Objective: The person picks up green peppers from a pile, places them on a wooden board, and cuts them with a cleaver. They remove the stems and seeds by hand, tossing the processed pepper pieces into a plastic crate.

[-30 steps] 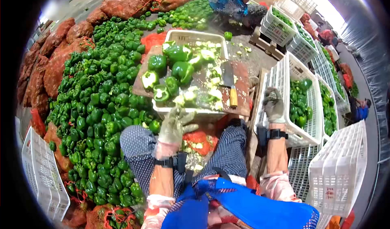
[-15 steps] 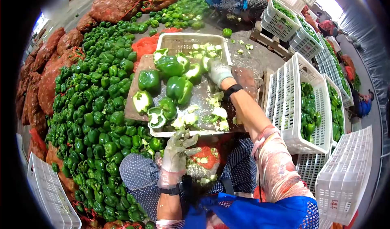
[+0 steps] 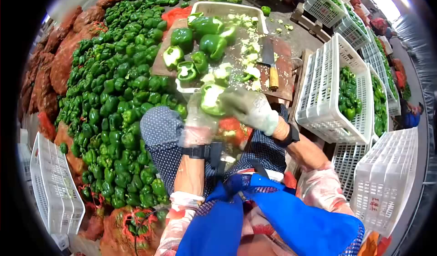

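Observation:
A cut green bell pepper (image 3: pixel 212 99) with its pale inside showing is up over my lap, just off the near edge of the board. My left hand (image 3: pixel 198 119), in a thin stained glove, grips it from the left and below. Against its right side is my right hand (image 3: pixel 250 108), also gloved, its fingers smeared by motion. Several green peppers, some cut open, lie on the wet board (image 3: pixel 164 60) ahead of both hands. A knife (image 3: pixel 271 65) with a wooden handle rests at the board's right side, among pale pepper scraps (image 3: pixel 250 58).
A white tray (image 3: pixel 227 6) sits under the board. Whole green peppers (image 3: pixel 114 97) heap the floor on the left, with full mesh sacks (image 3: pixel 63 69) beyond. White crates (image 3: pixel 318 92) holding peppers line the right. Another crate (image 3: pixel 57 183) is at lower left.
My right hand has come back from the tray to my lap, where a cut pepper is now between my hands. The knife has come into view. My view has tilted downward.

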{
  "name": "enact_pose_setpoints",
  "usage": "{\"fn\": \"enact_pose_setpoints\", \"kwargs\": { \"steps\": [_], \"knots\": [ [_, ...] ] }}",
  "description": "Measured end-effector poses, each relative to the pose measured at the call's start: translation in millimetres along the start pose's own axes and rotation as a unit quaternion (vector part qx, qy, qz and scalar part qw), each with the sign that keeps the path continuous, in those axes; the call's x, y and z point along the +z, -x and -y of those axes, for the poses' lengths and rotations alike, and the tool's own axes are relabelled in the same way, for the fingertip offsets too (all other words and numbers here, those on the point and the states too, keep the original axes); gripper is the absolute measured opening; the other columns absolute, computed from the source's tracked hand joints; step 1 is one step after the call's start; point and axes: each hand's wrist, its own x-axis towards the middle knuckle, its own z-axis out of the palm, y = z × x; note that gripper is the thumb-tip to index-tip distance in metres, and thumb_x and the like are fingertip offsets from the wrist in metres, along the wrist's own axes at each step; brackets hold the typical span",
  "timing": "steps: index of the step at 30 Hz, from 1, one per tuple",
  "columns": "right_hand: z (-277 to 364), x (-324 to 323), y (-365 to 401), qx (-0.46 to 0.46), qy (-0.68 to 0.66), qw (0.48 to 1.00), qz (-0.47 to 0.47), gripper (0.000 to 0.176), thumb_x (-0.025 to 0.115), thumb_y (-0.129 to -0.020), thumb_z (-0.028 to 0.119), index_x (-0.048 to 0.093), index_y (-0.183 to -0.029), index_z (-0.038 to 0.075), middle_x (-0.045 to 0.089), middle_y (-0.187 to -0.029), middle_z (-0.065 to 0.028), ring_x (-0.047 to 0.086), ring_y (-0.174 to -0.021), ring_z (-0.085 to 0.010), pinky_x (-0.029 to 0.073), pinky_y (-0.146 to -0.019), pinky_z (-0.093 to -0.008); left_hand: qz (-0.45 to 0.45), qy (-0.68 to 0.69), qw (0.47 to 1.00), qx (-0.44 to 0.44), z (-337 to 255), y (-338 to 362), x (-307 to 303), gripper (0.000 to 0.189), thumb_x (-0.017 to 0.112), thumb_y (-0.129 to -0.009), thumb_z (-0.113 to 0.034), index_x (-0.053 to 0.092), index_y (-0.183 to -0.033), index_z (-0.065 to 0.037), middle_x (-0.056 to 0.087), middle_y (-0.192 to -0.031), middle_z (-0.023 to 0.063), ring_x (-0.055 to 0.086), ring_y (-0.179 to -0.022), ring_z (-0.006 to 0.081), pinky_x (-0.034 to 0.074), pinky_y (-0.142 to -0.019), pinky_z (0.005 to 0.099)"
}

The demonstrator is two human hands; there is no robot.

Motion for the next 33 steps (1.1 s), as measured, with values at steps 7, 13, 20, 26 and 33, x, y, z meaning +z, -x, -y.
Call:
{"fn": "enact_pose_setpoints", "kwargs": {
  "steps": [7, 13, 20, 26, 33],
  "knots": [
    [6, 57, 9, 0.119, -0.246, 0.959, -0.078, 0.041, 0.061, -0.088, 0.024, 0.055, -0.122, 0.002, 0.06, -0.113, -0.0209, 0.059, -0.104, -0.0362, 0.049, -0.088, -0.0416, 0.061, -0.23, 0.964, 0.115, -19, 24, 9, 0.045, 0.043, -0.092, -0.021, 0.047, -0.133, -0.001, 0.056, -0.128, 0.0141, 0.055, -0.117, 0.0246, 0.043, -0.101, 0.0354],
    [12, 79, -4, 0.177, -0.201, 0.956, -0.121, 0.044, 0.064, -0.085, 0.027, 0.055, -0.121, 0.003, 0.06, -0.111, -0.0212, 0.058, -0.103, -0.0371, 0.049, -0.087, -0.043, 0.076, -0.44, 0.871, 0.205, -13, 14, -14, 0.046, 0.047, -0.089, -0.01, 0.045, -0.134, -0.002, 0.05, -0.133, 0.0128, 0.05, -0.122, 0.0218, 0.039, -0.104, 0.0312],
    [16, 77, -9, 0.173, -0.236, 0.948, -0.126, 0.061, 0.066, -0.08, 0.023, 0.045, -0.131, -0.003, 0.051, -0.128, -0.0263, 0.054, -0.116, -0.0389, 0.045, -0.097, -0.042, 0.038, -0.183, 0.979, 0.08, -1, 2, -17, 0.05, 0.049, -0.096, -0.029, 0.041, -0.141, -0.008, 0.047, -0.139, 0.0098, 0.045, -0.128, 0.0225, 0.037, -0.108, 0.0357],
    [0, 70, -10, 0.164, -0.378, 0.909, -0.063, 0.061, 0.072, -0.076, 0.023, 0.048, -0.125, -0.004, 0.058, -0.116, -0.0198, 0.056, -0.109, -0.0281, 0.044, -0.095, -0.0353, 0.042, -0.237, 0.967, 0.076, -4, 17, -3, 0.058, 0.053, -0.094, -0.04, 0.041, -0.14, -0.008, 0.045, -0.14, 0.0069, 0.043, -0.129, 0.0203, 0.035, -0.109, 0.0366],
    [-3, 52, -9, 0.126, -0.351, 0.927, 0.037, 0.051, 0.073, -0.076, 0.029, 0.05, -0.113, 0.001, 0.058, -0.103, -0.0157, 0.057, -0.095, -0.0259, 0.046, -0.087, -0.0378, 0.074, -0.445, 0.884, 0.122, -10, 15, -13, 0.073, 0.061, -0.088, -0.049, 0.037, -0.14, -0.003, 0.051, -0.13, 0.0118, 0.054, -0.117, 0.0243, 0.048, -0.098, 0.0376]
  ]
}}
